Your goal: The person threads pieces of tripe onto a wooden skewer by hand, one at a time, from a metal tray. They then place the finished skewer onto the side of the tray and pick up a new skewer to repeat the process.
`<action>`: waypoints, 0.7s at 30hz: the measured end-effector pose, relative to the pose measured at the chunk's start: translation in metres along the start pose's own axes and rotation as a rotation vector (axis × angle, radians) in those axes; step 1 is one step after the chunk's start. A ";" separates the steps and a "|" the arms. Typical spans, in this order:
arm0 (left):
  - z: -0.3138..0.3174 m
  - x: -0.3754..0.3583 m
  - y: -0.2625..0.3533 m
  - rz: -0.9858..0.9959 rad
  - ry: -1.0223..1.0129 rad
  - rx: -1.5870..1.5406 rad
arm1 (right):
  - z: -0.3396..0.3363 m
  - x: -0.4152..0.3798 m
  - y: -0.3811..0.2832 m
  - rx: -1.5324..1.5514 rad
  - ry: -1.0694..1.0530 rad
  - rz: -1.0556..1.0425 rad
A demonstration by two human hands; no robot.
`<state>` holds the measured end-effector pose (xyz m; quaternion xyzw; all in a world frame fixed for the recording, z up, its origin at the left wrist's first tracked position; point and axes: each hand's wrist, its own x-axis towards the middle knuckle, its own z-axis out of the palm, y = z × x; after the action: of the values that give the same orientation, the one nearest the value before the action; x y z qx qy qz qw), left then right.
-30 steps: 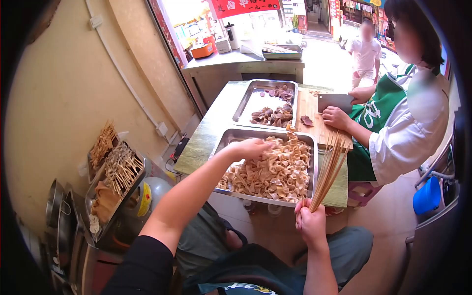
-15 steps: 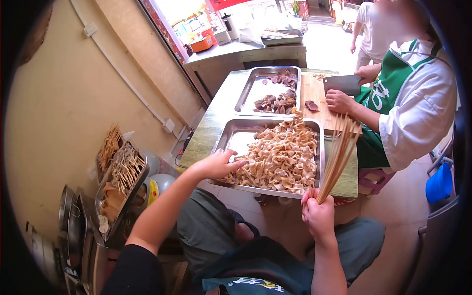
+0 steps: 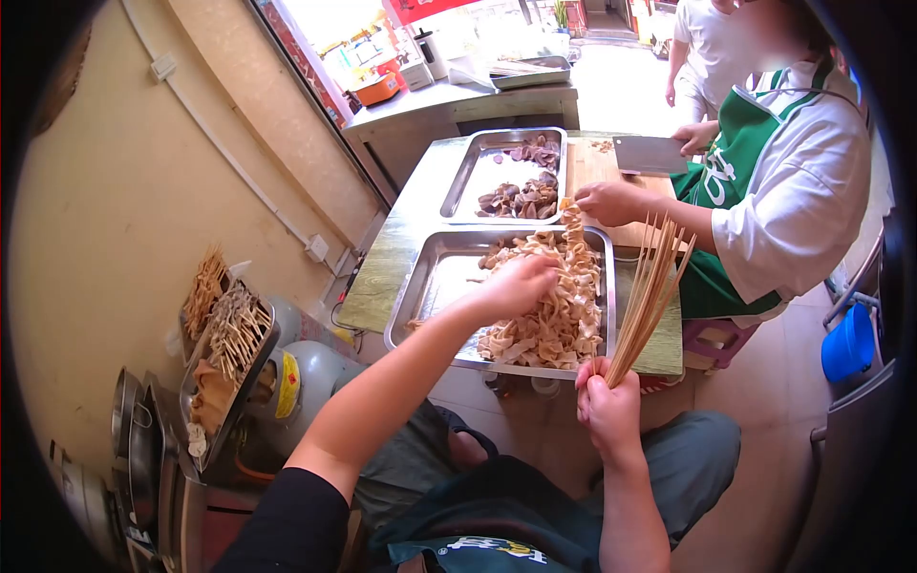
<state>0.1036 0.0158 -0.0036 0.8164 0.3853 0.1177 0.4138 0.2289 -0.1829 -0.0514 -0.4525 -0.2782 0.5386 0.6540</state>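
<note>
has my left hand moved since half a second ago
Yes. The left hand went from the near tray's front-left rim inward and rightward, onto the pale strips.

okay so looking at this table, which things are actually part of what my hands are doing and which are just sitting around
In use:
left hand on the tofu-skin pieces
near steel tray
right hand gripping bamboo skewers

Lying about:
far tray of dark pieces
co-worker's cleaver
skewered food trays
gas cylinder

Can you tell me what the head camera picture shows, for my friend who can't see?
The person's left hand reaches into a metal tray of tan food pieces, while the right hand grips bamboo skewers. Opposite, a co-worker in a green apron holds a cleaver.
</note>
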 end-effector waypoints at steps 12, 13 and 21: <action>-0.094 -0.050 0.028 0.079 0.036 0.547 | 0.001 -0.009 -0.010 -0.005 -0.029 -0.007; -0.099 -0.057 0.014 0.049 0.008 0.704 | 0.002 -0.010 -0.009 -0.003 -0.033 -0.007; -0.073 -0.068 -0.064 -0.155 -0.115 0.837 | 0.007 -0.011 -0.008 -0.016 -0.060 0.010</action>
<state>-0.0134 0.0320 0.0021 0.8878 0.4363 -0.1259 0.0752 0.2232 -0.1912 -0.0400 -0.4428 -0.2999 0.5529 0.6389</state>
